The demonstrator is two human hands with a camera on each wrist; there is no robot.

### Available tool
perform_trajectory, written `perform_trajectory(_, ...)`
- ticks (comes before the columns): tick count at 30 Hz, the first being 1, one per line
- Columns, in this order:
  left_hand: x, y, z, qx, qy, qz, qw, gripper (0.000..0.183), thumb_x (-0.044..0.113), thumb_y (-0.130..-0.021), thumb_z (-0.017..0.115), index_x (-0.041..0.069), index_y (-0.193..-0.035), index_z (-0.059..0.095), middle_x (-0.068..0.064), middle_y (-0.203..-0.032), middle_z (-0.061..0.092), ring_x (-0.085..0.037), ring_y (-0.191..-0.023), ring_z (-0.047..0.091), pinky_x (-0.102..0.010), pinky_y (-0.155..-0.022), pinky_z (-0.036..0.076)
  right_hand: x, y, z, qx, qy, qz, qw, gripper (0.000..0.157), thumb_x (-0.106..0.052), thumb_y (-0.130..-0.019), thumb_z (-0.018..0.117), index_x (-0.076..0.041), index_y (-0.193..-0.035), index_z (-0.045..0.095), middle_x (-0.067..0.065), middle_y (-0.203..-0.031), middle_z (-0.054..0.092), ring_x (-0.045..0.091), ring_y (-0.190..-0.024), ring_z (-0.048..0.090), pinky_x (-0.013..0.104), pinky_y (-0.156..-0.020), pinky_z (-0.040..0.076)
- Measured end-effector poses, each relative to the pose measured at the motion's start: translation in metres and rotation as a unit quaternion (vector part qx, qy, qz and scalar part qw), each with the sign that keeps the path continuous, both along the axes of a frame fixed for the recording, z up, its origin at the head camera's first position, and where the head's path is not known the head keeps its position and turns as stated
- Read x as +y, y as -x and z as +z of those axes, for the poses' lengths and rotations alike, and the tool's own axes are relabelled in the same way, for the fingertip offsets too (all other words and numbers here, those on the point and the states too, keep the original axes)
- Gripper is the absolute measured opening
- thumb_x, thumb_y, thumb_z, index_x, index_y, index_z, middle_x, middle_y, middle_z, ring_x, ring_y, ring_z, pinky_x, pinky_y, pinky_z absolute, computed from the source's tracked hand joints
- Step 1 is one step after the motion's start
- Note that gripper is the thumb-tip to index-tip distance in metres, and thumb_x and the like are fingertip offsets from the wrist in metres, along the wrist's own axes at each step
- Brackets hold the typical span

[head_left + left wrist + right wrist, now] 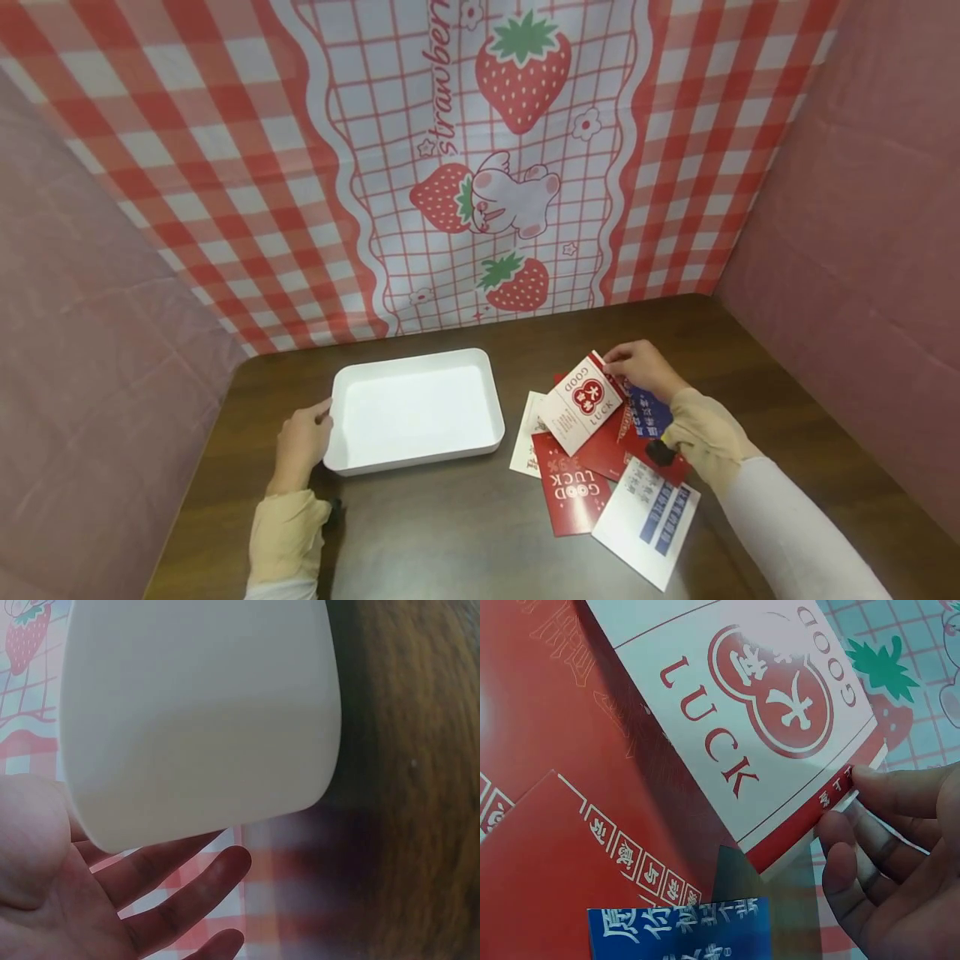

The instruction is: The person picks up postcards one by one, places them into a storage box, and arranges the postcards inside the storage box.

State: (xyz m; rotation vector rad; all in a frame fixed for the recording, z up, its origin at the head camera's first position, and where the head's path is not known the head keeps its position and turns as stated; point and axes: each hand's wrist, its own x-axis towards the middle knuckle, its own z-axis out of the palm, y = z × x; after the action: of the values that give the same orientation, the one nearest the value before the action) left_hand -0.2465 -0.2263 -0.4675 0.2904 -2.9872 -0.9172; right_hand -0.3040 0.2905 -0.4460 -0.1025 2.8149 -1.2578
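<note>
My right hand [643,368] pinches the edge of a white card with a red border [583,404], printed GOOD LUCK. In the right wrist view this card [735,712] is tilted above the other cards, with thumb and fingertips at its red-banded edge. Under and around it lie a red GOOD LUCK card [570,492], a blue card [648,410], a cream card [527,437] and a white card with blue bands [647,521]. My left hand [302,440] is at the left end of a white tray [416,458], its fingers loosely extended and partly hidden behind the tray wall.
The brown wooden table [420,542] carries the tray on the left and the overlapping cards on the right. A red-checked strawberry cloth [225,167] hangs behind the table, with pink cloth walls [847,250] on both sides.
</note>
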Motion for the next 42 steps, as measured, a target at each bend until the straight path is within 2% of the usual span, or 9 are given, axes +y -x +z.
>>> perform_trajectory(6, -0.001, 0.001, -0.002, 0.0, -0.008, 0.005, 1.0, 0.043, 0.014, -0.097, 0.044, 0.006, -0.138, 0.052, -0.027, -0.139, 0.05, -0.052, -0.119, 0.051, -0.061, -0.094, 0.042, 0.005, 0.0, 0.001, 0.0, 0.033, -0.018, 0.999, 0.027, -0.008, -0.089, 0.065, 0.01, -0.108, 0.066, 0.009, -0.08, 0.065, 0.02, -0.074, 0.059, 0.034, -0.064, 0.052)
perform_trajectory(10, -0.002, 0.001, -0.003, 0.001, -0.006, 0.006, 1.0, 0.043, 0.014, -0.097, 0.043, 0.006, -0.138, 0.053, -0.026, -0.139, 0.05, -0.053, -0.123, 0.049, -0.062, -0.097, 0.04, 0.004, -0.002, 0.005, -0.01, 0.064, -0.019, 0.998, 0.03, -0.009, -0.089, 0.065, 0.012, -0.11, 0.064, 0.002, -0.073, 0.061, 0.016, -0.07, 0.057, 0.033, -0.063, 0.051)
perform_trajectory(21, -0.001, 0.002, 0.0, -0.008, -0.009, 0.0, 0.9999, 0.044, 0.015, -0.097, 0.043, 0.006, -0.139, 0.052, -0.027, -0.14, 0.049, -0.052, -0.12, 0.05, -0.061, -0.096, 0.041, 0.002, -0.007, 0.008, -0.05, 0.169, -0.014, 0.984, 0.034, -0.006, -0.092, 0.06, 0.019, -0.116, 0.055, -0.008, -0.069, 0.057, 0.005, -0.062, 0.053, 0.025, -0.059, 0.051)
perform_trajectory(26, -0.001, 0.001, 0.0, -0.004, -0.009, 0.002, 1.0, 0.044, 0.015, -0.097, 0.044, 0.005, -0.138, 0.053, -0.026, -0.134, 0.056, -0.048, -0.112, 0.055, -0.059, -0.093, 0.043, 0.0, -0.007, 0.01, -0.058, 0.181, -0.014, 0.982, 0.034, -0.007, -0.093, 0.059, 0.018, -0.115, 0.054, -0.007, -0.068, 0.057, 0.005, -0.059, 0.054, 0.023, -0.056, 0.051)
perform_trajectory(30, -0.001, 0.001, 0.0, 0.002, -0.009, 0.001, 1.0, 0.043, 0.014, -0.096, 0.045, 0.004, -0.137, 0.054, -0.024, -0.122, 0.063, -0.043, -0.1, 0.057, -0.057, -0.088, 0.044, -0.005, -0.008, 0.012, -0.06, 0.18, -0.021, 0.982, 0.033, -0.01, -0.094, 0.058, 0.015, -0.115, 0.054, -0.006, -0.067, 0.057, 0.005, -0.057, 0.055, 0.022, -0.053, 0.051)
perform_trajectory(34, -0.002, 0.001, 0.0, 0.009, -0.006, -0.001, 0.9999, 0.043, 0.013, -0.096, 0.046, 0.004, -0.136, 0.055, -0.022, -0.113, 0.065, -0.041, -0.096, 0.058, -0.056, -0.085, 0.044, -0.01, -0.009, 0.014, -0.058, 0.176, -0.021, 0.982, 0.031, -0.011, -0.095, 0.057, 0.014, -0.114, 0.054, -0.005, -0.068, 0.057, 0.005, -0.058, 0.055, 0.022, -0.053, 0.051)
perform_trajectory(42, -0.002, 0.002, -0.002, 0.002, -0.006, 0.0, 1.0, 0.043, 0.015, -0.096, 0.045, 0.005, -0.137, 0.054, -0.021, -0.113, 0.065, -0.038, -0.094, 0.057, -0.053, -0.083, 0.044, -0.016, -0.01, 0.014, -0.067, 0.195, -0.027, 0.978, 0.029, -0.011, -0.096, 0.056, 0.012, -0.114, 0.054, -0.005, -0.068, 0.057, 0.005, -0.057, 0.055, 0.021, -0.053, 0.051)
